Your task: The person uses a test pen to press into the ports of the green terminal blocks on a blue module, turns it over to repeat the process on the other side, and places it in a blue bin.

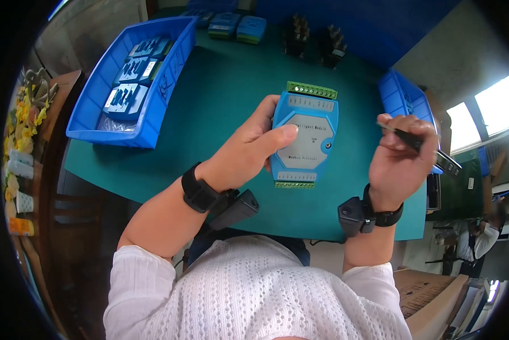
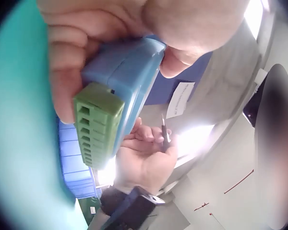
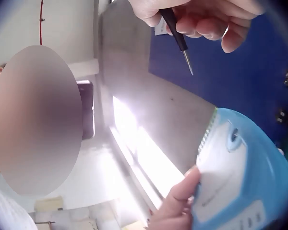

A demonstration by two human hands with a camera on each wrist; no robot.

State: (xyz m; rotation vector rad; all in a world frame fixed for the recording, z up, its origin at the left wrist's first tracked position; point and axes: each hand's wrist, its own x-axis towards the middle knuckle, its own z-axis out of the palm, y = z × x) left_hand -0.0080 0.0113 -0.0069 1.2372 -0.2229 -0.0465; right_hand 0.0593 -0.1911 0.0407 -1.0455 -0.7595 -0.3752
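Note:
My left hand [image 1: 243, 147] grips a blue electronic module [image 1: 305, 139] by its left side, thumb on the grey label face. Green terminal blocks run along the module's top and bottom ends, and a screw sits at its right edge. In the left wrist view one green terminal block [image 2: 98, 124] faces the camera. To the right of the module, my right hand [image 1: 402, 153] holds a small screwdriver [image 1: 410, 140] with a black handle. Its thin metal tip shows in the right wrist view, apart from the module [image 3: 230, 177].
A blue bin [image 1: 152, 124] with several modules stands at the left of the green table [image 1: 220, 102]. More modules [image 1: 251, 28] lie at the back, beside dark components [image 1: 297, 37]. Another blue bin [image 1: 399, 93] sits at the right edge. A person [image 1: 475, 243] is in the background.

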